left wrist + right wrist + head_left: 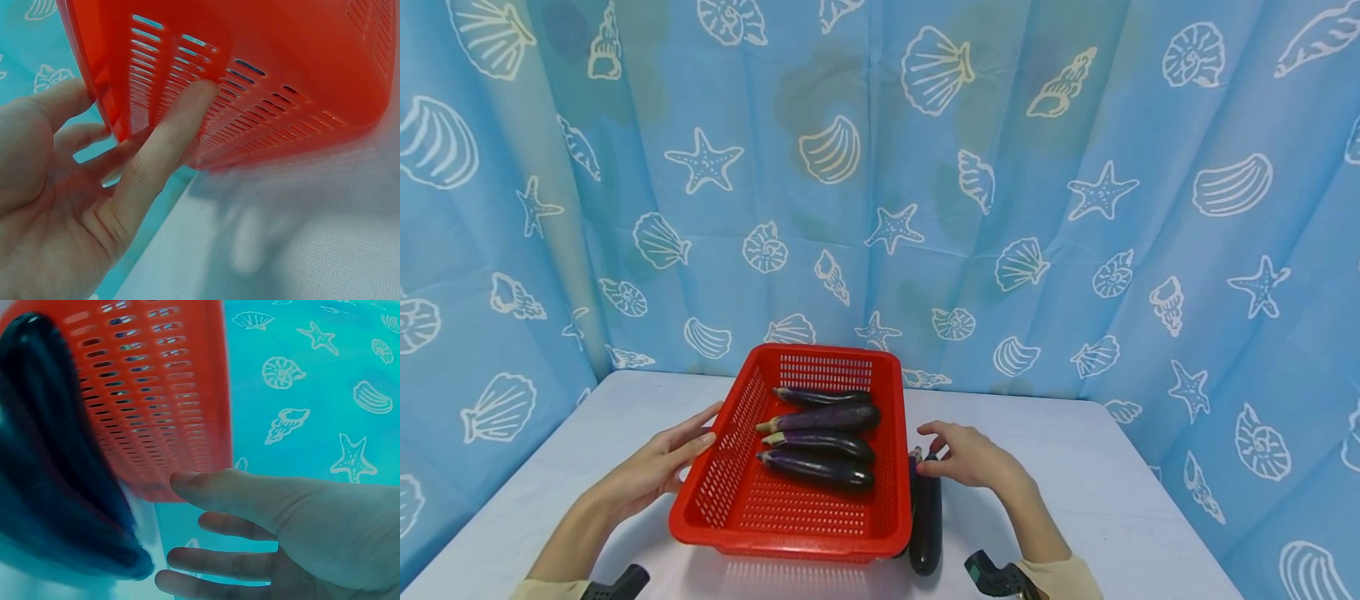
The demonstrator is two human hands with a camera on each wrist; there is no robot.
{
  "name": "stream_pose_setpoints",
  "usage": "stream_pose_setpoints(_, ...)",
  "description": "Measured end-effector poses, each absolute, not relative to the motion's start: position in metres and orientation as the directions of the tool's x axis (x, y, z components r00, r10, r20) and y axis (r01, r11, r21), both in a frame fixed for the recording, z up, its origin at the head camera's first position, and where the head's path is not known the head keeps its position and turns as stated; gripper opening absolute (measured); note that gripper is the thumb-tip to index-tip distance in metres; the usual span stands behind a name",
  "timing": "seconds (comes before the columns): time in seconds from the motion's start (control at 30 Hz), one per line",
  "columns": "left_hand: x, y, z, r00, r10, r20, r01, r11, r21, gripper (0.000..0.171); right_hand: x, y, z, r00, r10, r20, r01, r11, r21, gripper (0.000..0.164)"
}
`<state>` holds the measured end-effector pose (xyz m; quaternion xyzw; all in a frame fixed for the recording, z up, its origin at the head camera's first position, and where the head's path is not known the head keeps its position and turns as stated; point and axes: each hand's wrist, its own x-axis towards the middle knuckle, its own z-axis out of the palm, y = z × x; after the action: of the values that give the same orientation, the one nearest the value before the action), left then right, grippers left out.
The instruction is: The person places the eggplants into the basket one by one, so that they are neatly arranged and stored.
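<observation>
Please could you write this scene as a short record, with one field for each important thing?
Container: red basket with slotted walls
Inside: four eggplants, stems toward the left
Outside: two eggplants beside the basket's right side, one partly hidden in the head view
Left hand: at the basket's left side, seemingly touching it
Right hand: near the outside eggplants' stem ends, not gripping
Surface: white table
Background: blue curtain, shell and starfish pattern

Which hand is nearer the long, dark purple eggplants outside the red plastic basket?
Right. The right hand is by the stems of those eggplants; the left hand is at the opposite side of the basket.
</observation>
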<state>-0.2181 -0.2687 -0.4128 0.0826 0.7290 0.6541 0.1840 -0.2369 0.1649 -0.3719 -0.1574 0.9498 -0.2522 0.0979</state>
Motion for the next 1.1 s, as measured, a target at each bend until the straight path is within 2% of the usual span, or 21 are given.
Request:
stream_pose_setpoints(0.17, -0.218, -0.268, -0.413, -0.919, 0.359, -0.161, -0.120, 0.133, 0.984, 0.057, -0.236, 0.169, -0.384, -0.950, -0.295, -0.101, -0.205, 0.836, -0.509, 0.058)
stream_pose_setpoints(0.37, -0.219, -0.267, -0.414, -0.920, 0.355, -0.166, -0.125, 0.135, 0.983, 0.057, -0.233, 0.172, -0.396, -0.960, -0.232, -0.154, -0.132, 0.867, -0.481, 0.070)
stream_pose_setpoints(0.63, -0.219, -0.267, -0.413, -0.917, 0.363, -0.164, -0.122, 0.136, 0.983, 0.057, -0.230, 0.172, -0.405, -0.958, -0.215, -0.190, -0.107, 0.881, -0.460, 0.085)
stream_pose_setpoints(1.1, -0.217, -0.269, -0.411, -0.919, 0.357, -0.169, -0.129, 0.133, 0.983, 0.057, -0.229, 0.168, -0.411, -0.958, -0.176, -0.228, -0.060, 0.896, -0.441, 0.085)
